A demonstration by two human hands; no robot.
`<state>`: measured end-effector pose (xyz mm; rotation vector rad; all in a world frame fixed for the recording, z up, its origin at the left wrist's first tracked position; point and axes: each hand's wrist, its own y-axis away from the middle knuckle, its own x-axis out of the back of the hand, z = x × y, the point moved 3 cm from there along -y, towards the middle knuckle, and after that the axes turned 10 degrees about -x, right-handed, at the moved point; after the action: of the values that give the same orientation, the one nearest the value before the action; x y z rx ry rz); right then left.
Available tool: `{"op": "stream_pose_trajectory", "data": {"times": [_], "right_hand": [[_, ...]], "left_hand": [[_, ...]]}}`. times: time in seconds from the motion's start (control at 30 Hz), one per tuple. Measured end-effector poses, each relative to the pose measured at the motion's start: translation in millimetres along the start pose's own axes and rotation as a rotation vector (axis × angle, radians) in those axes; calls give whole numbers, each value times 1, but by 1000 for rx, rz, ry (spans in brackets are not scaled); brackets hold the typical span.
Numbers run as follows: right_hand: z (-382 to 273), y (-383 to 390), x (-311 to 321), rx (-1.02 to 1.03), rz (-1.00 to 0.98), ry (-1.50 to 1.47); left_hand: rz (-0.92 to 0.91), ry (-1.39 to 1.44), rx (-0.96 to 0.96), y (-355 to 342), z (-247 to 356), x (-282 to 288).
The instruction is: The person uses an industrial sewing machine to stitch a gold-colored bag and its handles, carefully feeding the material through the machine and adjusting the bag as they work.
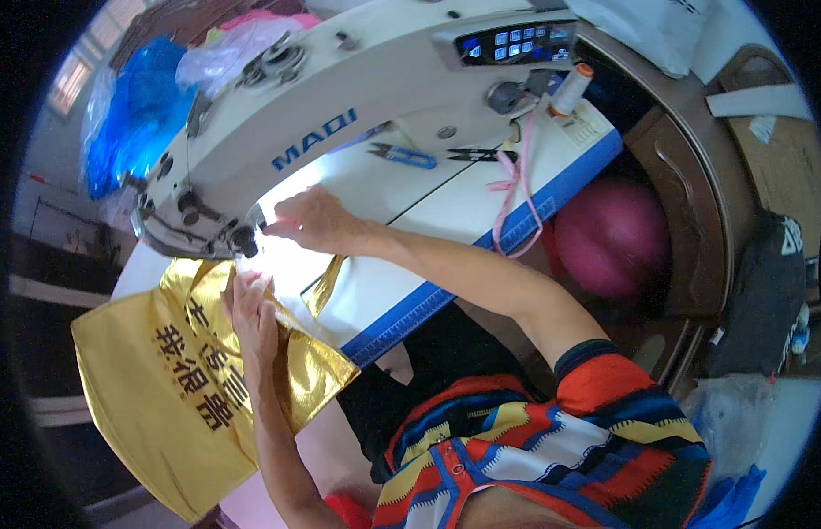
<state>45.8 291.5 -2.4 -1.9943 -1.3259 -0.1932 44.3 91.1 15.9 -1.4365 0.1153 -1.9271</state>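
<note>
Shiny gold fabric (128,370) with dark printed characters drapes over the near left side of a white sewing machine (375,97) and hangs past the table edge. My left hand (252,313) pinches the fabric close below the needle area (245,242), which is lit brightly by the machine's lamp. Just right of the needle, my right hand (313,220) is closed with its fingers curled in; glare hides what they hold, if anything. A narrow gold strip (324,286) of the cloth lies on the white bed below my right wrist.
Blue-handled thread snips (403,157) and black snips (481,155) lie on the machine bed. A pink ribbon (521,198) hangs near a thread cone (571,91). A blue ruler strip (402,326) edges the table. Blue plastic bags (141,115) sit behind; a round pink object (612,238) is at right.
</note>
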Motion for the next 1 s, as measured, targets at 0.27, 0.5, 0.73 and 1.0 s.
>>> {"op": "stream_pose_trajectory", "data": {"times": [0.27, 0.5, 0.73, 1.0], "right_hand": [[-17, -2, 3, 47, -92, 102], [-10, 0, -1, -38, -102, 122], [-11, 1, 1, -38, -140, 109], [-11, 0, 0, -45, -108, 106]], "left_hand": [[-14, -91, -92, 14, -28, -10], [-2, 22, -23, 1, -4, -4], [30, 27, -13, 2, -8, -4], [39, 32, -44, -1, -3, -2]]}}
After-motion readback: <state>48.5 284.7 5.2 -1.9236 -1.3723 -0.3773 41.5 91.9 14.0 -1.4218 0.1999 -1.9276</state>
